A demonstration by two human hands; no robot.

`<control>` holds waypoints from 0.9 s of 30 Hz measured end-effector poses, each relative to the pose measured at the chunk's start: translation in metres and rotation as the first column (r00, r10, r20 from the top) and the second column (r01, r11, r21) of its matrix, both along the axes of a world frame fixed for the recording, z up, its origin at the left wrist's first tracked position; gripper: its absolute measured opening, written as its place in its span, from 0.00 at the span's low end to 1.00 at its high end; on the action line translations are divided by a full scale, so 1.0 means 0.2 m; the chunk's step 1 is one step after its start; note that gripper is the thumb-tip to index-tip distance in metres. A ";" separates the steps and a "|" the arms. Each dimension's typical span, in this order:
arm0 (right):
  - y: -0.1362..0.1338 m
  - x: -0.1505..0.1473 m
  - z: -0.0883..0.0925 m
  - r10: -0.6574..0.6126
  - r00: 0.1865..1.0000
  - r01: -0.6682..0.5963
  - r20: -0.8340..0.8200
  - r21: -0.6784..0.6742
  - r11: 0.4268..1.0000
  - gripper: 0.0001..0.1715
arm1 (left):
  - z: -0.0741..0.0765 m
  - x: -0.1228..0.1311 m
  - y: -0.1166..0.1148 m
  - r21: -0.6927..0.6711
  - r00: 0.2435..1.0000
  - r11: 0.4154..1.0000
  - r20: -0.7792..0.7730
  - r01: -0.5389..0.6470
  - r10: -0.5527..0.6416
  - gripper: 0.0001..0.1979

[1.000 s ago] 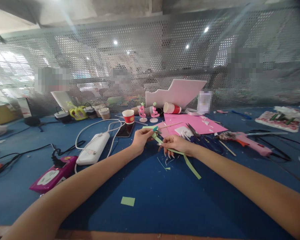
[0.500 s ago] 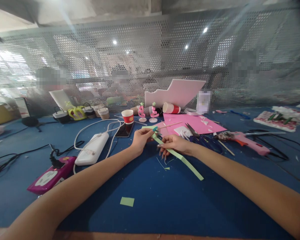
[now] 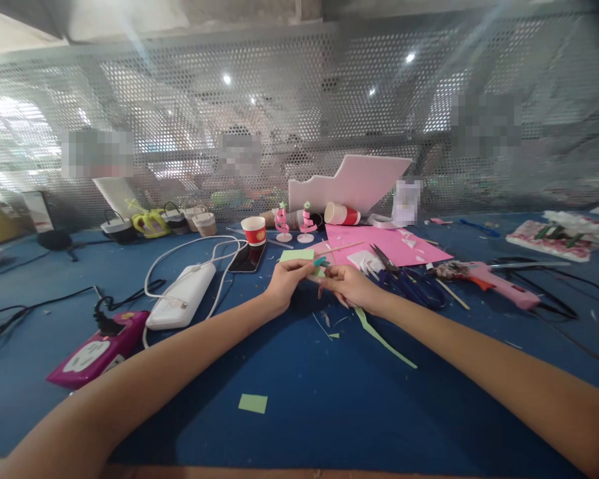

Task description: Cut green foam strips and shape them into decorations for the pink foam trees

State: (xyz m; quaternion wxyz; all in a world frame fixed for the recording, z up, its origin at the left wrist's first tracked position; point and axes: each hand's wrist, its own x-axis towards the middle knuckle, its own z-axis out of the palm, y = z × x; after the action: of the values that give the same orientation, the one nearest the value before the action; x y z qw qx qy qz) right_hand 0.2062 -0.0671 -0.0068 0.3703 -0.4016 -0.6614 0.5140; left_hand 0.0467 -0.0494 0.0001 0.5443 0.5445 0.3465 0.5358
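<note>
Pale green paper strip [image 3: 383,341] runs from between my hands, under the right palm and down toward the lower right. My left hand [image 3: 290,283] pinches the strip's upper end between thumb and fingers. Close beside it, my right hand [image 3: 352,287] has its fingers closed on the same strip, the fingertips almost meeting the left ones. A small teal piece [image 3: 321,262] shows at the left fingertips; whether it is a nail or a separate thing I cannot tell. A green paper sheet [image 3: 297,255] lies just behind the hands.
Right of my hands lie blue-handled scissors [image 3: 414,286], pink paper [image 3: 389,243] and a pink glue gun [image 3: 504,283]. Leftward are a phone [image 3: 248,259], a white power bank [image 3: 182,299] with cable, a purple power socket [image 3: 100,349] and a red paper cup [image 3: 254,231]. A green scrap [image 3: 253,403] lies in front.
My hands have come closer together, the right one turning inward over the strip. The strip's loose end has twisted edge-on and shifted slightly right.
</note>
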 end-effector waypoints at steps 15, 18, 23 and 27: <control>0.01 0.01 -0.02 0.026 0.999 -0.025 -0.028 0.041 0.999 0.24 | 0.01 -0.01 0.00 -0.078 0.999 0.997 -0.032 0.017 -0.019 0.13; 0.01 0.01 -0.01 0.049 0.999 -0.049 -0.020 0.030 0.998 0.26 | 0.01 -0.01 0.00 -0.103 0.999 0.994 0.003 0.034 -0.034 0.14; 0.01 0.03 0.01 0.044 0.998 -0.045 -0.043 0.001 0.999 0.26 | 0.01 -0.02 0.00 -0.079 0.987 0.986 0.075 0.150 -0.144 0.22; 0.00 0.03 0.01 0.000 1.000 0.000 -0.028 0.010 1.000 0.26 | 0.01 -0.02 -0.01 -0.024 0.990 0.990 0.032 0.139 -0.138 0.20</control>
State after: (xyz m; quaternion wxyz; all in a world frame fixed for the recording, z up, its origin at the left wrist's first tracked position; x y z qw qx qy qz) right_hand 0.2122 -0.0670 -0.0042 0.3817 -0.3925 -0.6587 0.5161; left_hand 0.0436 -0.0518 0.0030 0.5926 0.5517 0.3067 0.5003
